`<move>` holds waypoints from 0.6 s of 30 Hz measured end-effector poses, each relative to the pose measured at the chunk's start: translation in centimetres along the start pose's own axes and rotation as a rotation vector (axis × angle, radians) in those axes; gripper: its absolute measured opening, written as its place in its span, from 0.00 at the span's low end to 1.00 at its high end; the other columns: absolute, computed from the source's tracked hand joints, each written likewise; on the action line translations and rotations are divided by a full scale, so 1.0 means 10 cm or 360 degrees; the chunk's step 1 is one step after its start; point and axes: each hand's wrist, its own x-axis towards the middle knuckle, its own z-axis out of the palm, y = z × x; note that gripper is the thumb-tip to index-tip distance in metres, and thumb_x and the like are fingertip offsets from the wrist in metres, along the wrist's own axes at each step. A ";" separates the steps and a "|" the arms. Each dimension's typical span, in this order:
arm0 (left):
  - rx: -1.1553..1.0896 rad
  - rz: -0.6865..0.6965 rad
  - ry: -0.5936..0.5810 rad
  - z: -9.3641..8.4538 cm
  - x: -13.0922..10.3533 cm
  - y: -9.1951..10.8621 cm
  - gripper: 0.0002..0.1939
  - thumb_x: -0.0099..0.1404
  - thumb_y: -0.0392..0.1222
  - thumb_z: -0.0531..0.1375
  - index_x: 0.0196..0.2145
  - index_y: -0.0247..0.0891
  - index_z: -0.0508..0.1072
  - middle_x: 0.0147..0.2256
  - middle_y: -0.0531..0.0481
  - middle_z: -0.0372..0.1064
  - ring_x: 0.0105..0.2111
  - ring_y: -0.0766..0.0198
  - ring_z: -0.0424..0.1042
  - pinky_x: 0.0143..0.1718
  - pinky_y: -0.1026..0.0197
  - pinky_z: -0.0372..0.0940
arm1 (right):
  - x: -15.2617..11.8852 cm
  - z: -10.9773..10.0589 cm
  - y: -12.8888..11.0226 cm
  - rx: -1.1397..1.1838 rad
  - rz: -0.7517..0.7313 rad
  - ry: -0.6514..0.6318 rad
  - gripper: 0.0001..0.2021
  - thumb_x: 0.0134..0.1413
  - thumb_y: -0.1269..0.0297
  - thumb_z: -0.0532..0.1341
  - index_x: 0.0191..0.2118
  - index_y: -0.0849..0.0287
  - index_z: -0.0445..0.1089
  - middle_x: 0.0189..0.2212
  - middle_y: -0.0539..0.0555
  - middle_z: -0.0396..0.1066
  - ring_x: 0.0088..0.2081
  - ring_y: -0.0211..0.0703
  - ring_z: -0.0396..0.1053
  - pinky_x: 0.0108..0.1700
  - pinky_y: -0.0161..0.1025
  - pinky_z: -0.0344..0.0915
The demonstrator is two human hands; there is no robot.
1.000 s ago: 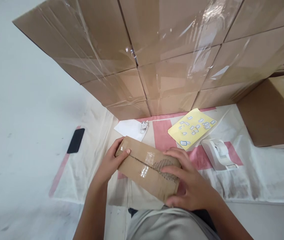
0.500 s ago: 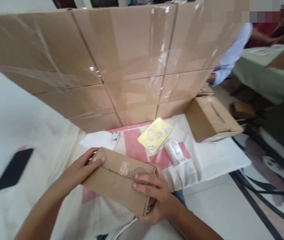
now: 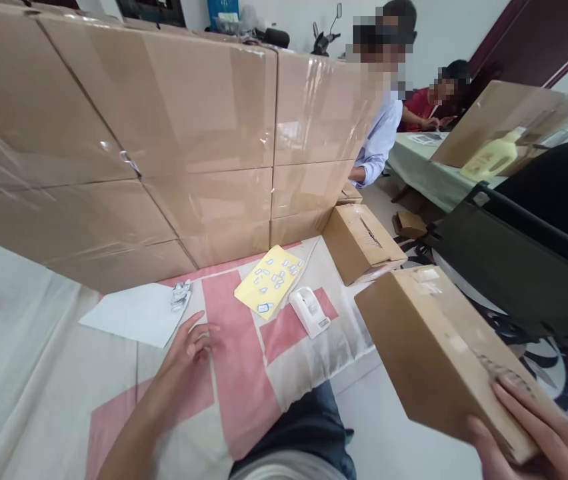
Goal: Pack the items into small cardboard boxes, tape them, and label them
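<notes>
At the lower right, my right hand (image 3: 529, 427) grips the near end of a closed cardboard box (image 3: 444, 347), thumb on one side and fingers over the top. The box is held up off the cloth, with clear tape and a dark scribble on its top. My left hand (image 3: 191, 343) is off the box, fingers loosely spread and bent over the red and cream cloth (image 3: 237, 373). Just beyond it lie a white sheet of paper (image 3: 129, 313) and crumpled scraps (image 3: 181, 295). A yellow sheet with small white stickers (image 3: 269, 280) and a white tape dispenser (image 3: 310, 311) lie to its right.
A tall wall of taped cardboard boxes (image 3: 204, 113) stands behind the cloth. Another cardboard box (image 3: 364, 240) sits at its right end. Beyond are a person in a light blue shirt (image 3: 384, 137), a person in red at a table, a yellow bottle (image 3: 494, 157) and a dark chair (image 3: 524, 240).
The box has moved from in front of me to the right in my right hand. My left hand has let go of it. The view has turned right.
</notes>
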 end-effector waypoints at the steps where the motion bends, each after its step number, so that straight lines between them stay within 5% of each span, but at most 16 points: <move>1: -0.0032 -0.0014 -0.0006 -0.01 -0.01 -0.05 0.33 0.65 0.64 0.62 0.64 0.52 0.64 0.54 0.42 0.70 0.40 0.58 0.69 0.36 0.59 0.62 | -0.01 0.14 0.10 0.0014 -0.0002 0.0014 0.22 0.48 0.67 0.74 0.51 0.58 0.80 0.52 0.60 0.77 0.52 0.68 0.74 0.58 0.69 0.66; 7: -0.0225 0.0088 -0.0006 -0.12 0.06 -0.19 0.33 0.62 0.66 0.64 0.59 0.48 0.67 0.46 0.44 0.71 0.32 0.62 0.65 0.32 0.59 0.60 | 0.13 0.87 0.68 0.0045 -0.0207 0.0101 0.16 0.49 0.62 0.73 0.45 0.62 0.80 0.47 0.63 0.78 0.48 0.63 0.76 0.53 0.66 0.70; 18: -0.0180 0.0150 -0.0023 -0.05 0.07 -0.17 0.30 0.64 0.65 0.63 0.55 0.44 0.69 0.43 0.45 0.71 0.32 0.62 0.66 0.35 0.59 0.59 | 0.25 1.08 0.89 0.0063 -0.0287 0.0063 0.18 0.51 0.59 0.73 0.46 0.62 0.78 0.50 0.65 0.75 0.53 0.66 0.73 0.57 0.67 0.66</move>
